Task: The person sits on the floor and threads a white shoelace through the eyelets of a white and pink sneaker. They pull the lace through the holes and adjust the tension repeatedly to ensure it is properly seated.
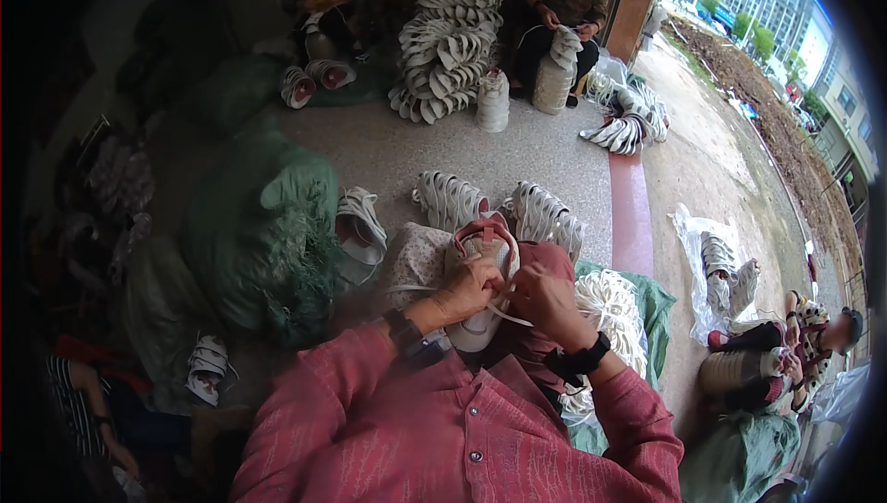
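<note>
Sacks (pixel 263 217) in green fill the left side, leaving little room by that elbow; a pale upper (pixel 358 235) stands at their right edge. Patterned cloth (pixel 413 261) comes next, over the left knee. Farther off is a pile of uppers (pixel 450 55); speckled floor (pixel 559 147) stretches from it to two rows of uppers (pixel 545 215) just beyond the lap. The left hand (pixel 474 286) lies over the shoe (pixel 475 329), its grip mostly closed, fingers curled at the lacing; I cannot tell what they pinch. The shoe sits in the lap: cream and pale, red-lined at its far opening, smooth and rounded at the near end. A flat white lace (pixel 514 320) curves out at its right, where the right hand (pixel 552 300) has its grip drawn together on it. Right of that knee, a white bundle (pixel 612 309) rests on a green sheet (pixel 655 314); farther right, a pink strip (pixel 633 207) edges broad concrete (pixel 691 157).
</note>
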Demonstrator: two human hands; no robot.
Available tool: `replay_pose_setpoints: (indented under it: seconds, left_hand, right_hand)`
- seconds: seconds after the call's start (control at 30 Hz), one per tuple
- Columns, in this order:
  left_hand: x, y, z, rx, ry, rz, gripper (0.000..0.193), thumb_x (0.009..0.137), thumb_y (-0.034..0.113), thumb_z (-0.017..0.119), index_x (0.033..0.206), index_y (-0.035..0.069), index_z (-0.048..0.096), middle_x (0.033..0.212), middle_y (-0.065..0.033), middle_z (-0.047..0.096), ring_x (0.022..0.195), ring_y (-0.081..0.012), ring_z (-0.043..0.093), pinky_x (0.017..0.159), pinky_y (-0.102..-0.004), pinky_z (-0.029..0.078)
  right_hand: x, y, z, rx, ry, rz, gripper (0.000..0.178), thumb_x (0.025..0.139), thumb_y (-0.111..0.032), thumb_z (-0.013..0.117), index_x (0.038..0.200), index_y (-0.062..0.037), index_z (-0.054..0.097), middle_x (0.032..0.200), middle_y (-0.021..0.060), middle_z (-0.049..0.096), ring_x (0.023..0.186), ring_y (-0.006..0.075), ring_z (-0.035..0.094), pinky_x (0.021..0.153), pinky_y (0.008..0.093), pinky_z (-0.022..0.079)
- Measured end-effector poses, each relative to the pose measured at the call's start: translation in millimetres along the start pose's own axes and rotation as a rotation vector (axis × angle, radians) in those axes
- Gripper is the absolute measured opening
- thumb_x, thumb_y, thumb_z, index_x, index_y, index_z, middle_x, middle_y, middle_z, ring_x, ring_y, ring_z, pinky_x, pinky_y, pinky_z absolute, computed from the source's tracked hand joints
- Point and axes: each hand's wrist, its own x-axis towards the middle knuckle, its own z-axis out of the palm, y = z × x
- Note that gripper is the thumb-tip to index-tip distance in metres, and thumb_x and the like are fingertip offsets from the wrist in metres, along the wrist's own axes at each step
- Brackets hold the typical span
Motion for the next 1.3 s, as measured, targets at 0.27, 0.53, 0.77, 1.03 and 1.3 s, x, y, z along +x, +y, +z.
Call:
replay_pose_setpoints:
  seconds: [0.27, 0.53, 0.77, 1.03, 1.3]
  left_hand:
    - [-1.2, -3.5, -20.0, -0.042, -0.101, 0.194, 0.008, 0.081, 0.007, 0.066, 0.088, 0.004, 0.064, 0.089, -0.0113, 0.058, 0.091, -0.0318, 0.06, 0.081, -0.0396, 0.048]
    - [13.4, -12.3, -14.4, -0.131, -0.179, 0.057, 0.015, 0.078, 0.009, 0.067, 0.092, 0.004, 0.065, 0.091, -0.0115, 0.061, 0.095, -0.0315, 0.06, 0.088, -0.0401, 0.047]
    - [18.8, -9.8, -19.4, -0.037, -0.348, -0.023, 0.022, 0.076, 0.014, 0.07, 0.095, 0.004, 0.065, 0.095, -0.0103, 0.062, 0.099, -0.0294, 0.057, 0.089, -0.0399, 0.046]
    - [20.2, -18.3, -12.4, -0.039, -0.288, 0.065, 0.017, 0.075, 0.015, 0.071, 0.087, 0.005, 0.065, 0.09, -0.0099, 0.06, 0.096, -0.03, 0.057, 0.085, -0.04, 0.046]
    - [37.0, -21.3, -64.1, -0.049, -0.114, 0.087, 0.011, 0.075, 0.013, 0.07, 0.074, 0.006, 0.062, 0.08, -0.0103, 0.057, 0.081, -0.0298, 0.06, 0.074, -0.0403, 0.048]
  right_hand:
    - [28.1, 12.6, -13.4, -0.047, -0.308, -0.201, 0.029, 0.076, -0.021, 0.073, 0.099, -0.0109, 0.059, 0.088, 0.0123, 0.068, 0.093, 0.0316, 0.066, 0.081, 0.0428, 0.046]
    - [20.6, 25.5, -3.0, -0.033, -0.105, -0.349, 0.022, 0.074, -0.017, 0.073, 0.091, -0.009, 0.061, 0.086, 0.009, 0.066, 0.088, 0.0275, 0.065, 0.082, 0.0407, 0.046]
    - [17.5, 18.1, -6.7, -0.171, -0.073, -0.36, 0.022, 0.075, -0.019, 0.073, 0.09, -0.0099, 0.06, 0.087, 0.0063, 0.064, 0.089, 0.0261, 0.063, 0.084, 0.0389, 0.043]
    - [25.1, 29.5, -13.5, -0.095, -0.193, -0.436, 0.024, 0.087, -0.028, 0.066, 0.101, -0.0102, 0.06, 0.094, 0.0081, 0.065, 0.095, 0.0254, 0.063, 0.088, 0.0389, 0.042]
    - [25.6, 38.6, -15.2, 0.029, -0.271, -0.362, 0.016, 0.092, -0.022, 0.058, 0.103, -0.0104, 0.059, 0.093, 0.0077, 0.062, 0.096, 0.0264, 0.061, 0.084, 0.0397, 0.042]
